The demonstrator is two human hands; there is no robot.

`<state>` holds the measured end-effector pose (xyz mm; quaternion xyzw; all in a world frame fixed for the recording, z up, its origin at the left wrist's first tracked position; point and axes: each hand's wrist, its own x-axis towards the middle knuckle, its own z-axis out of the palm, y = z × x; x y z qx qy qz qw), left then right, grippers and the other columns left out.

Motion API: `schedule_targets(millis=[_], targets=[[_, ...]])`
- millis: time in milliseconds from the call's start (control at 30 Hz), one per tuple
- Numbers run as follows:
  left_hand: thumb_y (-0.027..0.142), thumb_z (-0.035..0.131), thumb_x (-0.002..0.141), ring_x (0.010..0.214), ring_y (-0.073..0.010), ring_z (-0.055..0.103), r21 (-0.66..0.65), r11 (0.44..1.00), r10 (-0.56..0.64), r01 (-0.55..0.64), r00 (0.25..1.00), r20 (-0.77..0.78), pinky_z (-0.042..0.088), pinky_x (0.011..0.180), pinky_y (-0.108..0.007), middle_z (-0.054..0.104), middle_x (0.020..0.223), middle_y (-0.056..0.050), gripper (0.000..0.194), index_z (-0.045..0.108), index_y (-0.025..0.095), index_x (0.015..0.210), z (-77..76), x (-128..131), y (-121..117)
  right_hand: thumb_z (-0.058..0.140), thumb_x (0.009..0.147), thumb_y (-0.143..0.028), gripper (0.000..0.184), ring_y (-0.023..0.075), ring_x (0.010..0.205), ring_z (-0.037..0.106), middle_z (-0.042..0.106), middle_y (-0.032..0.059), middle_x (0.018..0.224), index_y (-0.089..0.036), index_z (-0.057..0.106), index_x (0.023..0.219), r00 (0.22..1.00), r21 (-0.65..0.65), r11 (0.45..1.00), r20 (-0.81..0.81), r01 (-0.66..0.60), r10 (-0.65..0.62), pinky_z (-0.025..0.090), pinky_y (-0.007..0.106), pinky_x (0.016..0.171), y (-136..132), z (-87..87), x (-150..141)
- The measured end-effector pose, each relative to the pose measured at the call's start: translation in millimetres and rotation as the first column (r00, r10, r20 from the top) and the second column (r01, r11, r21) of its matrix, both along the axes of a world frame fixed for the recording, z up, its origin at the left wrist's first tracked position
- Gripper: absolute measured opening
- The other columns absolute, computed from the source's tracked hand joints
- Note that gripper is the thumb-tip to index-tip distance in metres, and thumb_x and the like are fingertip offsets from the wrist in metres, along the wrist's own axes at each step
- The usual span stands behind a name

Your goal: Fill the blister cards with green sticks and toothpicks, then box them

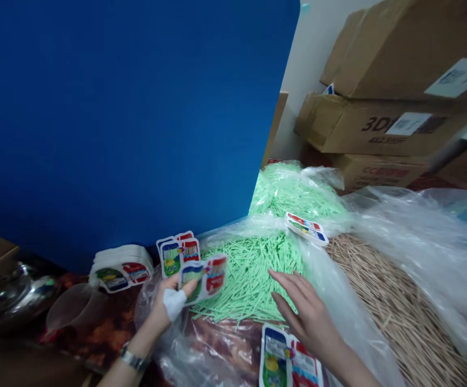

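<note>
My left hand [171, 299], with a white bandage on the thumb and a watch on the wrist, is closed on a small printed blister card [203, 276]; another such card [178, 251] stands just behind it. My right hand [304, 310] is open, fingers stretched out over a heap of thin green sticks [253, 271] lying in clear plastic. It holds nothing. A further printed card [289, 363] lies below my right wrist, and one more [306, 227] rests on the plastic at the far edge of the green heap.
A stack of the same cards [121, 267] sits at the left beside a clear plastic cup [73, 307] and a metal bowl [9, 293]. A heap of tan sticks [395, 306] fills the right. Cardboard boxes [382, 126] are piled behind; a blue panel [128, 123] rises ahead.
</note>
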<state>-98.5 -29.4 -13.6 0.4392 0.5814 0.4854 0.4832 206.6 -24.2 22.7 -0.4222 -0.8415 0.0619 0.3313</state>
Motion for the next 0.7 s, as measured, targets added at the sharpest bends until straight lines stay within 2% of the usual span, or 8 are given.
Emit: schedule_targets(millis=[100,200,300,367,433,500,600,700], targets=[[0.047,0.076,0.065,0.066,-0.0226,0.067,-0.017,0.990,0.143,-0.142,0.986,0.089,0.054,0.063,-0.033,0.074,0.075,-0.008,0.046,0.068,0.012,0.093,-11.4,-38.2,8.5,0.050,0.091,-0.023,0.048,0.0249,0.100,0.062,0.065,0.0081,0.111,-0.028,0.041,0.137,1.000,-0.060,0.998,0.014,0.007,-0.006,0.047,0.046,0.092,-8.3,-16.8,8.9],[0.053,0.074,0.063,0.062,-0.0236,0.067,0.010,0.983,0.185,-0.185,0.981,-0.052,0.052,0.058,-0.033,0.074,0.072,-0.009,0.051,0.068,0.010,0.090,-20.1,-60.6,21.6,0.045,0.092,-0.024,0.040,0.0229,0.094,0.064,0.066,0.0092,0.105,-0.025,0.046,0.133,0.998,-0.175,0.985,0.061,0.001,0.010,0.053,0.036,0.079,-19.0,-37.3,21.6],[0.051,0.077,0.058,0.061,-0.0237,0.064,0.041,0.971,0.238,-0.235,0.951,-0.196,0.050,0.057,-0.032,0.072,0.070,-0.007,0.047,0.068,0.012,0.083,-26.9,-69.2,30.4,0.046,0.091,-0.025,0.031,0.0225,0.086,0.066,0.067,0.0093,0.098,-0.024,0.056,0.120,0.966,-0.380,0.922,0.258,0.078,0.024,0.054,0.033,0.072,-30.6,-57.9,38.6],[0.047,0.079,0.056,0.064,-0.0244,0.062,0.063,0.961,0.275,-0.268,0.917,-0.289,0.047,0.057,-0.031,0.071,0.072,-0.006,0.043,0.067,0.015,0.082,-30.6,-68.9,32.5,0.056,0.085,-0.026,0.029,0.0262,0.089,0.065,0.066,0.0111,0.101,-0.022,0.061,0.114,0.902,-0.461,0.862,0.431,0.213,0.008,0.053,0.035,0.073,-39.1,-67.9,48.2],[0.045,0.079,0.057,0.067,-0.0259,0.061,0.090,0.952,0.303,-0.292,0.862,-0.407,0.044,0.058,-0.031,0.069,0.073,-0.006,0.041,0.065,0.016,0.083,-32.8,-65.8,33.1,0.068,0.076,-0.028,0.036,0.0314,0.098,0.061,0.065,0.0140,0.109,-0.019,0.062,0.110,0.830,-0.470,0.812,0.557,0.346,-0.031,0.052,0.039,0.078,-46.2,-73.1,54.1],[0.047,0.074,0.063,0.069,-0.0277,0.061,0.129,0.950,0.306,-0.283,0.772,-0.558,0.043,0.059,-0.033,0.067,0.076,-0.007,0.041,0.062,0.016,0.088,-33.1,-61.7,33.8,0.073,0.072,-0.028,0.041,0.0335,0.104,0.058,0.063,0.0153,0.114,-0.017,0.062,0.110,0.793,-0.467,0.780,0.606,0.417,-0.061,0.049,0.040,0.081,-49.6,-74.1,57.4],[0.050,0.063,0.074,0.079,-0.0320,0.062,0.178,0.956,0.286,-0.233,0.612,-0.738,0.048,0.066,-0.039,0.066,0.087,-0.010,0.040,0.060,0.017,0.096,-28.9,-56.9,35.3,0.069,0.075,-0.028,0.039,0.0292,0.099,0.059,0.064,0.0125,0.108,-0.018,0.059,0.112,0.831,-0.531,0.741,0.552,0.411,-0.065,0.047,0.036,0.080,-48.2,-71.9,61.7],[0.049,0.061,0.077,0.105,-0.0411,0.056,0.212,0.955,0.292,-0.209,0.518,-0.804,0.048,0.082,-0.052,0.062,0.109,-0.015,0.053,0.053,0.015,0.117,-20.3,-53.1,34.7,0.060,0.081,-0.026,0.024,0.0240,0.090,0.061,0.065,0.0088,0.099,-0.018,0.060,0.104,0.890,-0.598,0.710,0.448,0.371,-0.087,0.046,0.032,0.076,-45.2,-70.8,66.4]])
